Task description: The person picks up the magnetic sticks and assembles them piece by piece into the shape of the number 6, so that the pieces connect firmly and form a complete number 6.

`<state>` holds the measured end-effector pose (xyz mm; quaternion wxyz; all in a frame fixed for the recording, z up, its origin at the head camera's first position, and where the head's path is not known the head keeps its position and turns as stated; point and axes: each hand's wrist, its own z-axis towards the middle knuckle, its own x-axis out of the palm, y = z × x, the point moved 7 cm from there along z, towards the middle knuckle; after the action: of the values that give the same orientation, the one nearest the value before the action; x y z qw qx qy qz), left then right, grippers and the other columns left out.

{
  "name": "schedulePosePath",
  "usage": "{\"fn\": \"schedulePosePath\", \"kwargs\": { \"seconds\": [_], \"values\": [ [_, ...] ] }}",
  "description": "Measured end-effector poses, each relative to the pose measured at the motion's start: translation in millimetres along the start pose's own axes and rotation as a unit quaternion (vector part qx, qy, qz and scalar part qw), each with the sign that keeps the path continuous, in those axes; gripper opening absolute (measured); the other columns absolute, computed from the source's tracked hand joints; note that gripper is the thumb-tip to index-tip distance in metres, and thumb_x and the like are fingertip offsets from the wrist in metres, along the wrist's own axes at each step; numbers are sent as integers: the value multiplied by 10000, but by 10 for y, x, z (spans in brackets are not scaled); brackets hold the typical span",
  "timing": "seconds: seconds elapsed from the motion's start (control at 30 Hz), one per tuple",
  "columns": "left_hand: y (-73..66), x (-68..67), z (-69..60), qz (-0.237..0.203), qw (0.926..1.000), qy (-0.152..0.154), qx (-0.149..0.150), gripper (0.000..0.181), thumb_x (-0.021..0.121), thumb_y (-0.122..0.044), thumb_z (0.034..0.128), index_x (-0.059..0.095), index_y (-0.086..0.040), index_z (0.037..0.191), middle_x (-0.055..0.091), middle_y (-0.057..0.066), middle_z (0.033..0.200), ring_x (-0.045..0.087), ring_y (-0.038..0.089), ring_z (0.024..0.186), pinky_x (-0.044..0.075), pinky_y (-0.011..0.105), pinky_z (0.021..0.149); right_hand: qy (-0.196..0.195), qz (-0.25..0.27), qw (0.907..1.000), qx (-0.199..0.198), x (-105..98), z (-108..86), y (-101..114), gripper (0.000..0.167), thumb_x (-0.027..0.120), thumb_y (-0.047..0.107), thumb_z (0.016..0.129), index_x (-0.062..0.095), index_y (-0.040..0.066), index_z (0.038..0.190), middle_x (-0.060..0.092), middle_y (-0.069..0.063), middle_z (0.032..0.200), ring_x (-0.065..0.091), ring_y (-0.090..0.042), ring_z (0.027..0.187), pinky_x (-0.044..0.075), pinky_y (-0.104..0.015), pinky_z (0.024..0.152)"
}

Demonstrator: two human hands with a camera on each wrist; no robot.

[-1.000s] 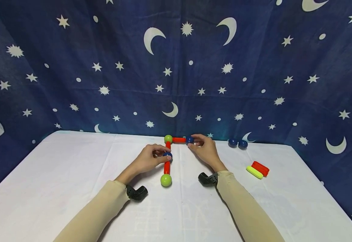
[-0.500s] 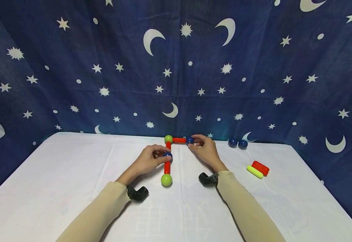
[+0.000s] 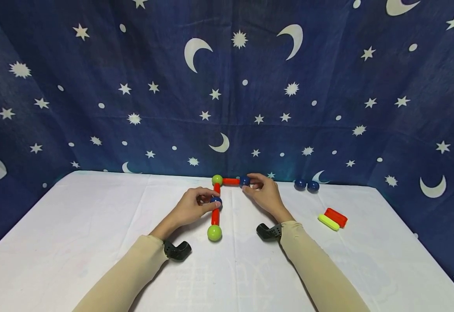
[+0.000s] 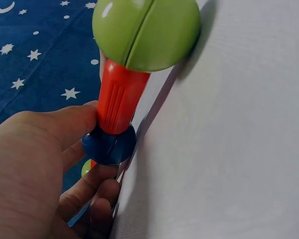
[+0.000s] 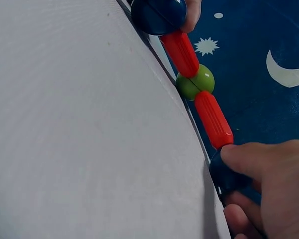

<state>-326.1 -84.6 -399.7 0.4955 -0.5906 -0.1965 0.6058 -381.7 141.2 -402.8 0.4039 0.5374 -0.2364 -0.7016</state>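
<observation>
My left hand [image 3: 189, 208] pinches a blue ball [image 3: 216, 200] between thumb and fingers. A red rod [image 4: 118, 97] runs from that ball toward me to a green ball [image 3: 214, 233]. Another red rod [image 3: 217, 188] leads away from it to a far green ball [image 3: 217, 180]. From the far green ball a third red rod [image 5: 213, 119] extends right to a second blue ball [image 3: 244, 181], which my right hand [image 3: 266, 195] pinches. The joined pieces form a corner lying on the table. In the right wrist view, thumb and fingers partly cover the second blue ball [image 5: 226, 172].
On the white-covered table [image 3: 94, 242], two loose blue balls [image 3: 306, 185] sit at the back right. Nearer me on the right lie red rods [image 3: 336, 216], their number unclear, beside a yellow rod [image 3: 328, 222]. A dark blue star-patterned curtain [image 3: 164, 130] hangs behind the table.
</observation>
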Motion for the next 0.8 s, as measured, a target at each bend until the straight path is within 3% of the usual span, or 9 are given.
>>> {"fn": "schedulePosePath", "kwargs": {
  "seconds": [0.3,0.57,0.8],
  "values": [
    [4,1,9,-2,10000,-43,-34,281,777,-195,910,755,-78,1165,612,26,926,551,213,855,467,311,726,255,278,9993,37,-101,-8,-9,488,812,177,868,656,30,1306,715,-149,1133,659,-243,926,514,-336,816],
    [23,-15,-4,-36,9999,-126,-58,292,779,-201,909,754,-71,1169,628,33,957,551,213,863,472,297,692,578,145,9973,-432,-334,-147,73,441,779,176,904,660,34,1305,722,-125,1125,666,-243,916,531,-387,777],
    [30,-8,7,-7,9999,-143,-71,293,781,-205,909,756,-86,1175,633,31,968,552,206,867,468,299,695,440,-180,9959,-771,-664,-332,107,420,769,163,910,667,33,1296,724,-144,1110,664,-234,925,528,-403,823]
  ]
}}
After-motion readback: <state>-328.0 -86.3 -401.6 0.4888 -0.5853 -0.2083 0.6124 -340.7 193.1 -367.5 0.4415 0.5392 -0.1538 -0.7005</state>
